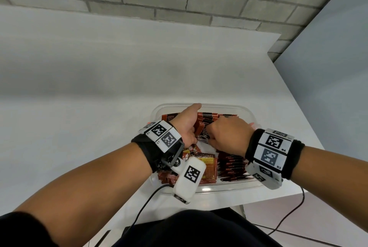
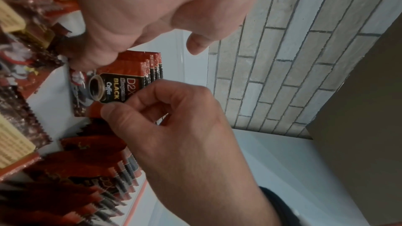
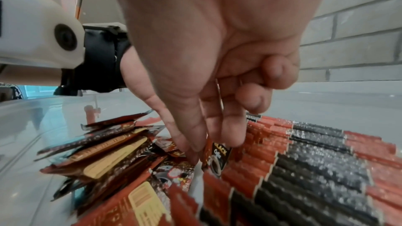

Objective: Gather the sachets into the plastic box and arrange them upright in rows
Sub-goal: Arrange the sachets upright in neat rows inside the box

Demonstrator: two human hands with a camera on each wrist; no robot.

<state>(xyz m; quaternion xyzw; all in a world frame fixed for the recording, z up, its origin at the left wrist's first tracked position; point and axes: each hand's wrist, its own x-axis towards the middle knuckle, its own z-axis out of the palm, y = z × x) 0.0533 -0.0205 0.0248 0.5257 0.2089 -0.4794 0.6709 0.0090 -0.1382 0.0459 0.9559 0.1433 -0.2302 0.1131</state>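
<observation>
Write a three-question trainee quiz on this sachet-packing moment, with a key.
1. True or false: both hands are inside the plastic box.
2. The front sachet of the row being handled reads: A) green tea B) black coffee C) sugar.
3. Fill in: the loose sachets near the left hand lie ___, not upright.

Key: 1 true; 2 B; 3 flat. The right hand works at the same row as the left.

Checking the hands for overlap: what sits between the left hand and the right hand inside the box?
In the head view, an upright black-coffee sachet stands between the left hand and the right hand; both touch it. The left wrist view shows it too.
</observation>
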